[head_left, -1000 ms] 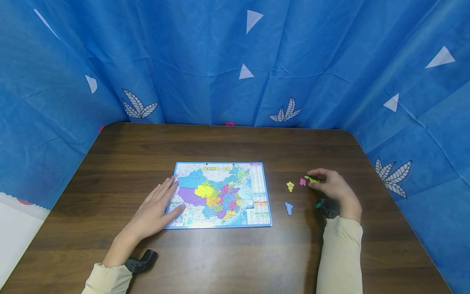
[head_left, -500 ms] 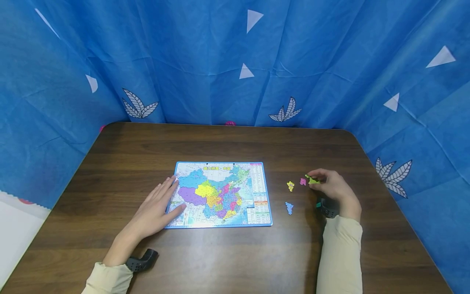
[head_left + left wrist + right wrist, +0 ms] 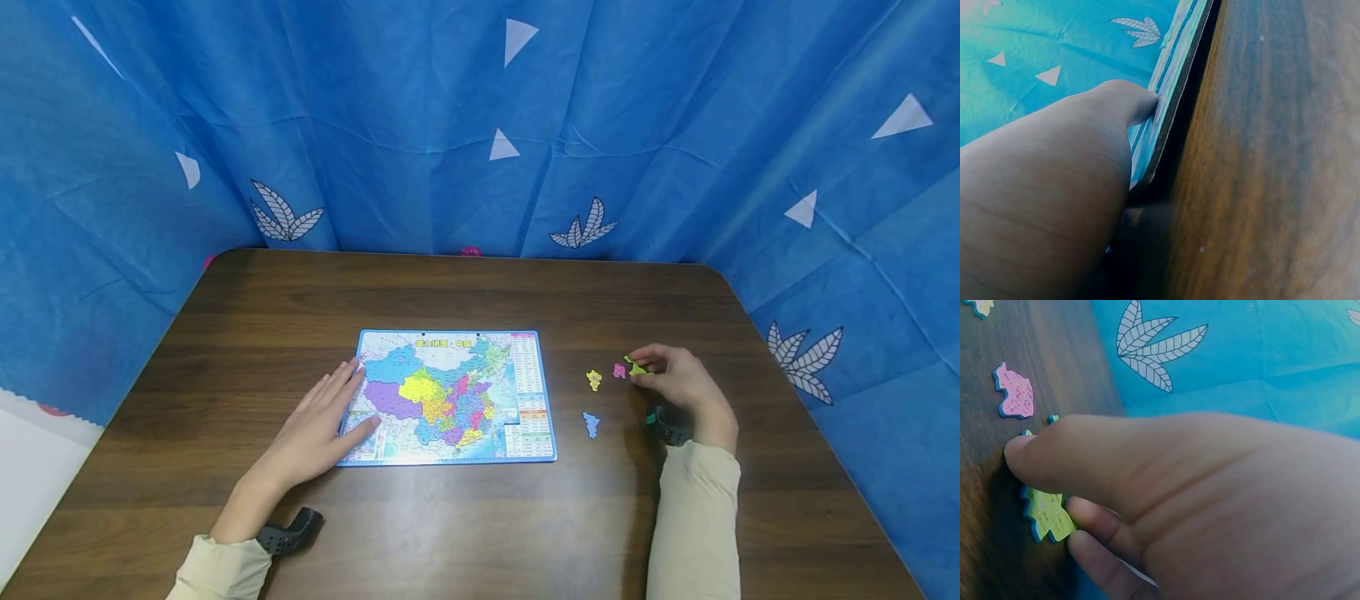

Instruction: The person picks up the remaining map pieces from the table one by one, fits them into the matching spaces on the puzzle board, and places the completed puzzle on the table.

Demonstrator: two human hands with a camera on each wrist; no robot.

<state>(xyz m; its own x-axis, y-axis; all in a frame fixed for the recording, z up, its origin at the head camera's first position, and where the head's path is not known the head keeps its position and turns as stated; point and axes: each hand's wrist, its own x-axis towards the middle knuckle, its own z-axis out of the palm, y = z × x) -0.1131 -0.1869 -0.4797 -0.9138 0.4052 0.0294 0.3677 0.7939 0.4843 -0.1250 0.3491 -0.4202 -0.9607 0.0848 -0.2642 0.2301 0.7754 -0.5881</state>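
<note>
In the head view a magnetic map puzzle board (image 3: 448,360) lies flat on the table, mostly filled with coloured pieces. Over its left edge my left hand (image 3: 315,433) rests with straight fingers; the left wrist view shows the thumb (image 3: 1138,103) touching the board's front edge. Farther right, my right hand (image 3: 681,385) pinches a yellow-green puzzle piece (image 3: 637,368). Close up in the right wrist view, the thumb covers part of that piece (image 3: 1047,512), and its edge is blue. Just left of it lies a pink puzzle piece (image 3: 619,371).
A yellow puzzle piece (image 3: 594,380) and a blue puzzle piece (image 3: 591,425) lie between the board and my right hand. The brown wooden table (image 3: 465,533) ends at a blue curtain (image 3: 420,125) behind. Something white (image 3: 37,475) stands at the far left.
Between my right fingers the yellow-green piece has turned slightly, so a different part of it shows. My left hand and the board have stayed in place.
</note>
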